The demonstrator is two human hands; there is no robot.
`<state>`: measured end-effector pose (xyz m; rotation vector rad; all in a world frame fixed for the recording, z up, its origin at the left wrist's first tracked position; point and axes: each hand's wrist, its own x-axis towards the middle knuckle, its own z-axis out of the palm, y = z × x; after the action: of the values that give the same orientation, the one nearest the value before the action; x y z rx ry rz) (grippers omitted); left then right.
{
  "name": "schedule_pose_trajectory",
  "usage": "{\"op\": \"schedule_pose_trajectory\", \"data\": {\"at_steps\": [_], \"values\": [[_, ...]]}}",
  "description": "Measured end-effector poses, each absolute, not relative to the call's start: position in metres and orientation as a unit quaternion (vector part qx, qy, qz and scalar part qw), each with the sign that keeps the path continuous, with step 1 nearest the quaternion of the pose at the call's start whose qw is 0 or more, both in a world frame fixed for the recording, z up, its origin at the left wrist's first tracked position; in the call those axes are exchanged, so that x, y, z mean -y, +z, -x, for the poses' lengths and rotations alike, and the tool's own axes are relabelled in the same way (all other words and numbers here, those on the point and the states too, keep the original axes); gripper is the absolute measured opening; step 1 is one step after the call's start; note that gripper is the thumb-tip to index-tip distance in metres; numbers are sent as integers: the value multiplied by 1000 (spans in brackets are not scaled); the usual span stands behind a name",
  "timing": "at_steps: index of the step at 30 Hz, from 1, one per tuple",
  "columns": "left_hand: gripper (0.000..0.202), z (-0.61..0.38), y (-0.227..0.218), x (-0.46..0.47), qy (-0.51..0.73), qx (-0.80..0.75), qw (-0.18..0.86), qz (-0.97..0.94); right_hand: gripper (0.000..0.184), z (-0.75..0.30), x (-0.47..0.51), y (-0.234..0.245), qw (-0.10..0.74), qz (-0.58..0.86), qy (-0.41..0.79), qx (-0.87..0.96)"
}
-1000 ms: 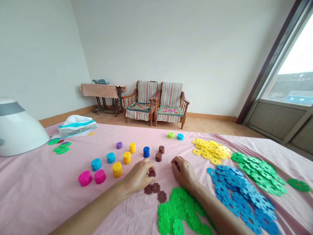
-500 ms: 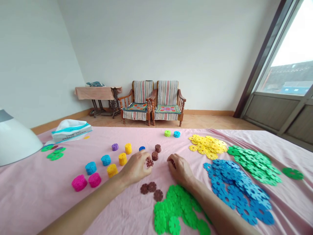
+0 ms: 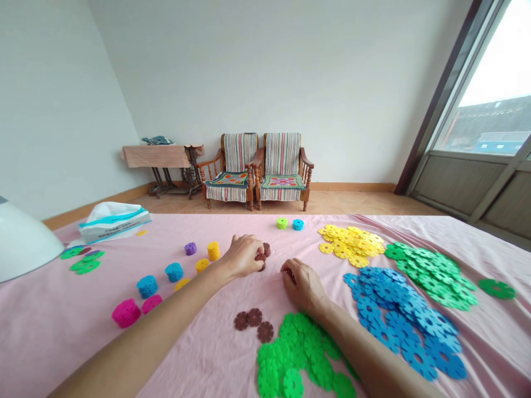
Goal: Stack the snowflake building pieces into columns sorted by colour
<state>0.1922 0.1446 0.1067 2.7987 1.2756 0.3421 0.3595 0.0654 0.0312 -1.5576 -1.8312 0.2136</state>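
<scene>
My left hand [image 3: 244,256] is closed at the two small brown stacks of notched plastic discs, with its fingertips on a brown disc [image 3: 260,258] at the top of the nearer stack. Just behind it stands the other brown stack [image 3: 266,249], partly covered by my fingers. To the right, my right hand [image 3: 305,283] rests low over the cloth with curled fingers; a bit of brown disc [image 3: 291,275] shows inside them. Three loose brown discs [image 3: 254,317] lie nearer to me, beside a pile of green discs [image 3: 298,345] partly under my right forearm.
Yellow [image 3: 213,251], blue [image 3: 147,286], pink [image 3: 126,313] and purple [image 3: 190,249] stacks stand left. Light green [image 3: 282,223] and blue [image 3: 297,224] stacks stand at the back. Yellow [image 3: 350,243], green [image 3: 431,273] and blue [image 3: 402,309] heaps lie right. A tissue pack [image 3: 114,223] sits back left.
My left hand has moved forward and right, carrying a brown disc to the nearer brown stack. My right hand has hardly moved. The view has shifted slightly.
</scene>
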Motion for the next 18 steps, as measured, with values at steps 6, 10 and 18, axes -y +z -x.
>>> {"op": "schedule_pose_trajectory", "data": {"at_steps": [6, 10, 18], "values": [[7, -192, 109, -147, 91, -419, 21, -903, 12, -359, -66, 32, 353, 607, 80, 708], [8, -192, 108, -148, 86, -425, 22, -901, 12, -359, -65, 33, 347, 609, 76, 709], [9, -190, 106, -148, 85, -428, 28, -899, 12, -359, -65, 32, 352, 606, 76, 709]]}}
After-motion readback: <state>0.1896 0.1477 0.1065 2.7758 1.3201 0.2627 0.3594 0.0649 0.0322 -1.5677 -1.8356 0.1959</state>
